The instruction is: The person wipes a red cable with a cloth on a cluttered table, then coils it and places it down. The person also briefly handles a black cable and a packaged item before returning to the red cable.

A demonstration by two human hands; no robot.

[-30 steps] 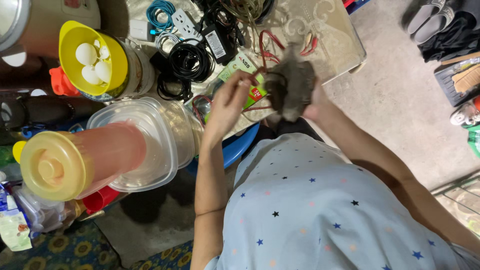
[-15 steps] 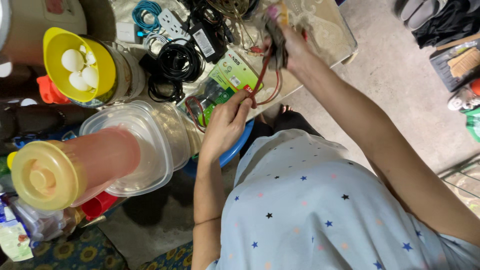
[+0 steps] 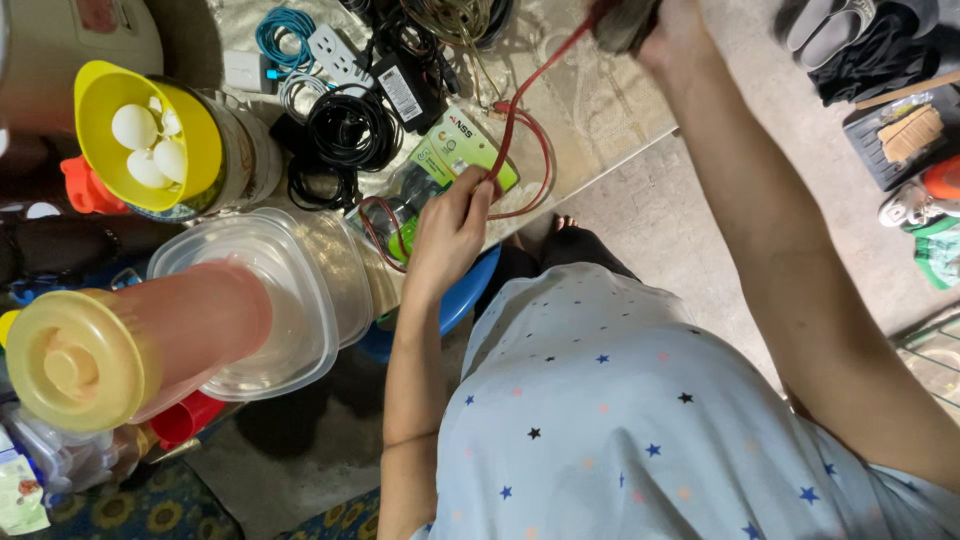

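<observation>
Star-printed pale blue shirt (image 3: 640,420) nearest, filling the lower frame. Just beyond, left hand (image 3: 447,235) at the table edge (image 3: 600,170), fingers pinched narrow on a thin red cable (image 3: 520,115); likely gripped there to keep the cord taut and off the clutter while the other end goes up. Under that hand, a flat green and clear blister package (image 3: 450,165) with white label patches, lying askew on the table with a loop of the red cable over it. To the left, stacked clear plastic containers (image 3: 290,290) with an orange-pink jug and its yellow lid (image 3: 75,360) tipped toward the camera. Farther out, a yellow bowl of white eggs (image 3: 145,135) perched on a jar, then coils of black cable (image 3: 345,130), a black power adapter with a white rectangular label (image 3: 400,90), a teal cable coil (image 3: 285,28) and a white socket strip (image 3: 335,48). Farthest, at the top edge, right hand (image 3: 665,25) raised well apart from the left, closed around a dark bundle (image 3: 625,22) from which the red cable runs down; partly cut off, so unclear what the bundle is. On the floor to the right, sandals and dark cloth (image 3: 860,40).
</observation>
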